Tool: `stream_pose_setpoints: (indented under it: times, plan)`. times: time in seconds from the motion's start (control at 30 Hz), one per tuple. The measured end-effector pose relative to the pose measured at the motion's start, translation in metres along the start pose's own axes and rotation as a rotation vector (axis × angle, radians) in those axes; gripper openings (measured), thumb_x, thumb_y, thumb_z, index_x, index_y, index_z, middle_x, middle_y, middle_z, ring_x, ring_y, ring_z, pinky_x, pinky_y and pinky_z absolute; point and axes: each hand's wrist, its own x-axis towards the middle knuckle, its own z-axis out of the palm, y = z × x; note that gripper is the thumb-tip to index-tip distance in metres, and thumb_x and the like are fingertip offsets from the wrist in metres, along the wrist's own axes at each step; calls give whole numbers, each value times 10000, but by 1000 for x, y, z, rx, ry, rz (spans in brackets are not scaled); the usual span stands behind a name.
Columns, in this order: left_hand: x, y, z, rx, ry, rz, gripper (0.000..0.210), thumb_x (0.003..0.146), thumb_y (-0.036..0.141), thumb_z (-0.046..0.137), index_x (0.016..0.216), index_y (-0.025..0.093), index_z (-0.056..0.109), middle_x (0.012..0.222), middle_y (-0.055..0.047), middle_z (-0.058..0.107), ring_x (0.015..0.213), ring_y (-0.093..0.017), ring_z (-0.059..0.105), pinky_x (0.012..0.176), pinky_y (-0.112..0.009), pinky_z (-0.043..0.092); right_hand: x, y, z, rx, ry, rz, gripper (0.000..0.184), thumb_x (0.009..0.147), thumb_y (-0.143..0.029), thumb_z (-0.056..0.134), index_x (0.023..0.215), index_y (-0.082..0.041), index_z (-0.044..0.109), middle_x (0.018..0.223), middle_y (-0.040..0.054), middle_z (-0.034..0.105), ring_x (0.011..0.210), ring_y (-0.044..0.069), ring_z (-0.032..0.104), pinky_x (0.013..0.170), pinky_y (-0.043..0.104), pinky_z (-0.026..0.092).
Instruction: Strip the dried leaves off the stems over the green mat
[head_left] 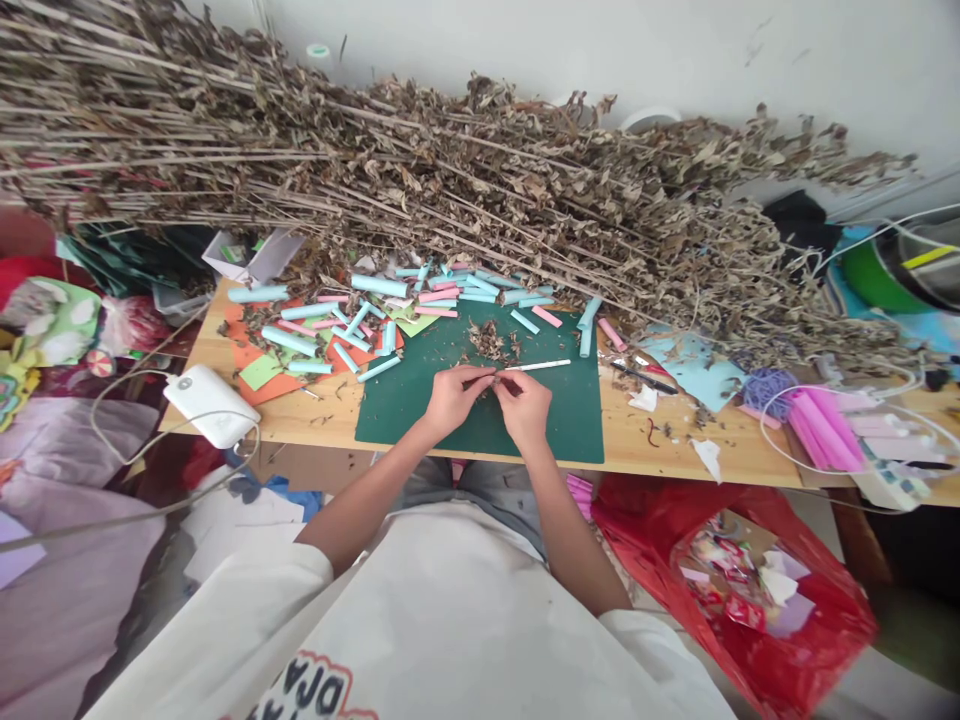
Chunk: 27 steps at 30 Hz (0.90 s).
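Note:
Both hands meet over the dark green mat [405,410] on the wooden table. My left hand [457,395] has its fingertips pinched together, and my right hand [525,405] pinches right beside it. What lies between the fingers is too small to make out. Just beyond the fingertips sits a small heap of crumbled dry leaves [489,342]. A thin white stick [538,365] lies on the mat next to my right hand. Rolled blue paper tubes [291,341] and pink paper tubes [547,316] are scattered on the far and left sides of the mat.
A large pile of dried leafy stalks [450,170] spans the back of the table. At left lies a white power bank [211,405] with a cable. Purple yarn [766,393] and pink paper [825,428] sit at right. A red plastic bag [817,640] of scraps stands below.

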Motion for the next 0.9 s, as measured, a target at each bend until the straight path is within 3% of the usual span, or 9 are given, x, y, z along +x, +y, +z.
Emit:
stream_pose_setpoints:
  times: [0.17, 0.3, 0.47, 0.63, 0.8, 0.9]
  plan:
    - [3, -6, -1, -194, 51, -194, 205, 787, 287, 695, 930, 164, 776, 936, -74, 760, 842, -210, 706, 789, -311, 553, -1, -2, 0, 112, -110, -58, 203, 800, -308, 647, 951, -206, 735, 922, 55, 730, 781, 177, 678, 764, 306, 565]
    - [3, -9, 1, -361, 57, -294, 269, 702, 311, 760, 911, 142, 773, 913, -84, 762, 818, -214, 710, 797, -332, 566, -1, -1, 1, 208, -62, 39, 202, 794, -368, 658, 851, -192, 739, 872, 60, 735, 767, 187, 684, 739, 312, 572]
    - [0, -12, 5, -358, 62, -336, 243, 669, 277, 771, 865, 133, 767, 817, -77, 758, 736, -198, 708, 736, -318, 574, 0, 4, 5, 243, -76, 144, 193, 746, -323, 672, 859, -173, 717, 794, 54, 729, 692, 187, 678, 700, 315, 566]
    - [-4, -7, 8, -230, 81, -206, 153, 736, 212, 695, 861, 145, 750, 835, -58, 753, 746, -176, 706, 738, -296, 577, 0, 2, 7, 150, -53, 84, 136, 746, -281, 634, 809, -181, 701, 770, 37, 714, 651, 165, 647, 664, 289, 545]
    - [-7, -9, 0, 173, 113, 90, 158, 793, 99, 614, 876, 164, 732, 874, -52, 737, 811, -170, 682, 794, -299, 552, 1, -1, -3, -55, 13, -76, 115, 778, -238, 593, 789, -186, 695, 760, 30, 695, 634, 150, 610, 660, 277, 521]
    - [-9, -17, -7, 323, 49, 220, 177, 844, 90, 580, 918, 165, 722, 915, -63, 731, 876, -183, 671, 840, -321, 541, 1, 2, -10, -137, -15, -129, 135, 811, -222, 565, 803, -189, 696, 784, 38, 702, 649, 157, 618, 679, 287, 523]
